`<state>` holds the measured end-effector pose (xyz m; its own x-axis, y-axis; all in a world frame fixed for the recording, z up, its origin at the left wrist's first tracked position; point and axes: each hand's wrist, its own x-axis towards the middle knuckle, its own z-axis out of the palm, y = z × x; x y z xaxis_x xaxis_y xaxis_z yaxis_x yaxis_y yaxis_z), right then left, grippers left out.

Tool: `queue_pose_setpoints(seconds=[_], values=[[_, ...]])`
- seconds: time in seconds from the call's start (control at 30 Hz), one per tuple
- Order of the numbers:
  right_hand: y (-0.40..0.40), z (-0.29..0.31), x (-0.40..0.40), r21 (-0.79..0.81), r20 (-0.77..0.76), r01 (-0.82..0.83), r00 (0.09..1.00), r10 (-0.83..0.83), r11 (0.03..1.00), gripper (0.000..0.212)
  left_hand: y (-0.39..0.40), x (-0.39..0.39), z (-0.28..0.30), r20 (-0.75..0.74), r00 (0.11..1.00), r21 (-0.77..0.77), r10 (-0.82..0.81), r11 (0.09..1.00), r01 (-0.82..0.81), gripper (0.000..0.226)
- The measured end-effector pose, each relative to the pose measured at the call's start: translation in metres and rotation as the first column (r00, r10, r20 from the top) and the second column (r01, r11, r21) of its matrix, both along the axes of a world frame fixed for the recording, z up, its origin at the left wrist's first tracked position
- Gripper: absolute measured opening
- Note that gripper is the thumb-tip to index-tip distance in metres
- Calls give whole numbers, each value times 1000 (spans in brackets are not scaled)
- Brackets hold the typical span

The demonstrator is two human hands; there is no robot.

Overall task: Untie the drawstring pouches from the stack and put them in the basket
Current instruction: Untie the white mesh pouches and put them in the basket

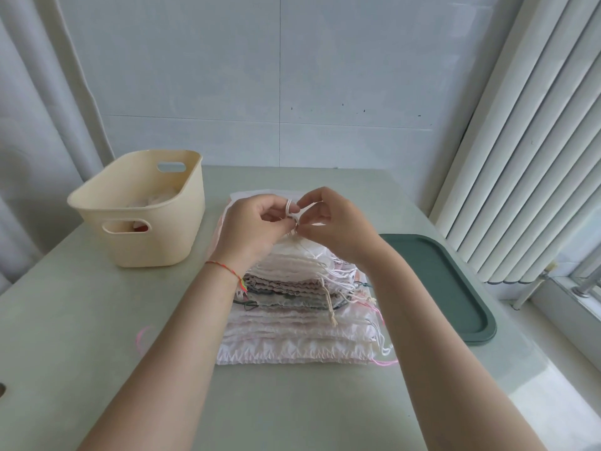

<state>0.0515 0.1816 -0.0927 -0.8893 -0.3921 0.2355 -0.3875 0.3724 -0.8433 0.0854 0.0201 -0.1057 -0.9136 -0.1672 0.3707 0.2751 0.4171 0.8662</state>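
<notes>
Nearest, at six o'clock on the desk [97,320], lies the stack [292,327] of soft, light, limp pouches, cords trailing loose; above its far end the left hand [250,226] and right hand [335,222] meet, fingers [294,208] pinched on the white drawstring [289,209] of the top pouch [296,255]; thin cord likely slips, so grip beside the knot; farther, at ten o'clock, the basket [143,206] holds some fabric already.

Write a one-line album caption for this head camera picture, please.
Both hands, left and right, pick at a white drawstring above stacked pouches, beside a cream basket.
</notes>
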Motion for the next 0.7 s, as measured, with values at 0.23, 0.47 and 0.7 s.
queue_pose_setpoints(seconds=[0.23, 0.47, 0.7], values=[[1, 1, -2, -132, 65, 55, 997, -46, 990, 20, 5, -5, -9, -116, 990, 19, 80, 997, -79, 23], [3, -1, -5, -215, 148, -25, 987, 58, 976, 31, 9, -7, -11, -148, 988, 6, 43, 999, -42, 18], [4, -1, -4, -201, 142, -18, 989, 47, 979, 30, 5, -5, -9, -49, 999, 101, 24, 995, -19, 12]])
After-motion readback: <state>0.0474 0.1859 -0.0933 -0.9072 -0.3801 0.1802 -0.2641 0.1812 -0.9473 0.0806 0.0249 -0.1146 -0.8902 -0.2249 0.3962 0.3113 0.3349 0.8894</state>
